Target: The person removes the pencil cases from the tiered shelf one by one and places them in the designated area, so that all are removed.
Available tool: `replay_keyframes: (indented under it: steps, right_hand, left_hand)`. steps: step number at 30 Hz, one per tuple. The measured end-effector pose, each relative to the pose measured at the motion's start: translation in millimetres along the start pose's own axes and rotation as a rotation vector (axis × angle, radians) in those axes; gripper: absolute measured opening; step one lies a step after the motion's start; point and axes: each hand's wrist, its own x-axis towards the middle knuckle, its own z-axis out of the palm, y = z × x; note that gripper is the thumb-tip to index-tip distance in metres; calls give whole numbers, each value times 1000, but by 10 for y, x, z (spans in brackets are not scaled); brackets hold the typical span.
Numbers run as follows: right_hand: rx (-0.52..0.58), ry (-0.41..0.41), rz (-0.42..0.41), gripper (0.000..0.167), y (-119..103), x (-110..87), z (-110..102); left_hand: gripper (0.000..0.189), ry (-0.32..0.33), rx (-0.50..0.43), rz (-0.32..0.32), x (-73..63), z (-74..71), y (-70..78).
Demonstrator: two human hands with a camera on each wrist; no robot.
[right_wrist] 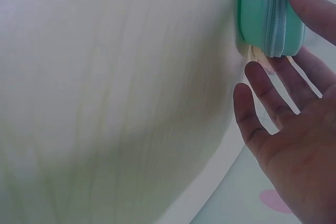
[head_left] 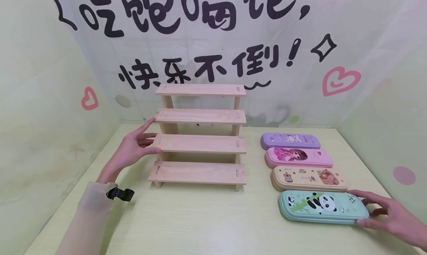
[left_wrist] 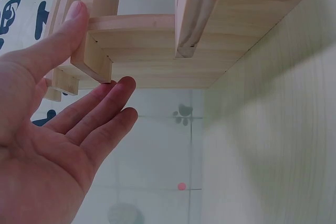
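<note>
A pale wooden stepped shelf [head_left: 200, 143] stands upright with several tiers. At its left end my left hand [head_left: 131, 147] holds a middle plank [left_wrist: 94, 59], thumb at the front edge and spread fingers on the other side; the index fingertip touches the plank above. On the right, my right hand [head_left: 390, 216] grips the near end of a green panda pencil case [head_left: 323, 207], thumb in front and fingers behind. Its zip side shows in the right wrist view. Behind it lie a beige pencil case [head_left: 310, 179], a pink one [head_left: 300, 158] and a purple one [head_left: 290, 140].
The light wooden table [head_left: 200, 221] carries everything. A printed curtain [head_left: 287, 99] with black lettering and pink hearts hangs behind, and pale green walls [head_left: 397, 136] rise at both sides. A black strap [head_left: 121, 194] is on the left wrist.
</note>
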Motion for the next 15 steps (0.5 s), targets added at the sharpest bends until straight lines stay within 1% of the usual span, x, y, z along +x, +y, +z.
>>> replay_keyframes:
  steps: [3,9,15]
  right_hand:
    - [6,3,-11,77,-4,2,-4]
    - [-2,4,-4,77,-4,5,-6]
    - [-10,17,-13,77,-5,1,-1]
  left_hand:
    - [106,0,3,2,1,-2,1]
    - [107,-2,7,1,-2,-2,7]
    - [107,0,-5,6,1,0,11]
